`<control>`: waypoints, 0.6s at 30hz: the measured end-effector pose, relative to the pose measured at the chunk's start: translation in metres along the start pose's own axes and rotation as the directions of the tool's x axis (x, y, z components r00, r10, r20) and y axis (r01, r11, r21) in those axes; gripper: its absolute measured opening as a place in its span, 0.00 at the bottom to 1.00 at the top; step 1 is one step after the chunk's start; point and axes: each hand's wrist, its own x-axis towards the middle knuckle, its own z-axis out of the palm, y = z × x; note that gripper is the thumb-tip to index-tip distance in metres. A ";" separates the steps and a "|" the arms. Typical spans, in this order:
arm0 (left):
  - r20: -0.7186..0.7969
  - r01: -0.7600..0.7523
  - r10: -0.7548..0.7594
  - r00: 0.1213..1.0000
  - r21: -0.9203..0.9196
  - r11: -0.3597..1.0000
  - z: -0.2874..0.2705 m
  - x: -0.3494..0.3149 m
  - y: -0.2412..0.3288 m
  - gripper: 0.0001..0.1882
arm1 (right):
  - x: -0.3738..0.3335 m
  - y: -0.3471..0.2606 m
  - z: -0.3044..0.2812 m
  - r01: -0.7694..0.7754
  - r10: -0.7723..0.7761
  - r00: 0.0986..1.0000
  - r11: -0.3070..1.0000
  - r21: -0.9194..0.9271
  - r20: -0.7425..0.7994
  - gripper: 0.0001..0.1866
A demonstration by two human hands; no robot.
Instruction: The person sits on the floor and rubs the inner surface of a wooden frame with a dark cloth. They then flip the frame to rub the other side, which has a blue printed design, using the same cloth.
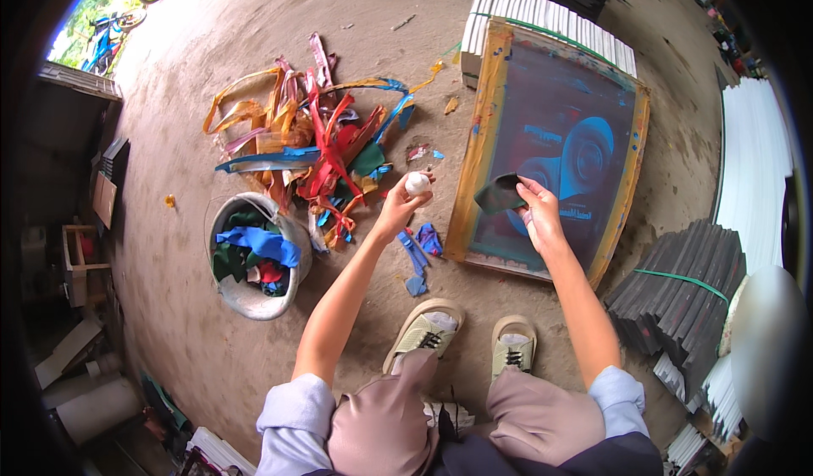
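Note:
My left hand (400,208) is closed around a small white round object (417,183), perhaps a bottle or its cap; most of it is hidden by my fingers. Pinched between the thumb and fingers of my right hand (542,215) is a dark cloth scrap (500,195), hanging over the lower left part of a screen-printing frame (474,146). That frame has a yellowed, paint-stained border and a blue mesh with round shapes and lettering on it. It leans on a bundle of white boards (550,10).
A grey bucket (229,288) of cloth scraps stands at left, with a heap of coloured strips (318,137) beyond it. Blue scraps (415,256) lie before my shoes (428,332). Strapped dark boards (677,298) are stacked at right, near long white sheets (754,154).

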 end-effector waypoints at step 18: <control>-0.140 -0.295 0.418 0.898 0.514 0.806 0.021 0.000 0.041 0.24 | -0.089 -0.056 -0.056 0.232 -0.247 0.931 0.969 -0.087 -0.270 0.08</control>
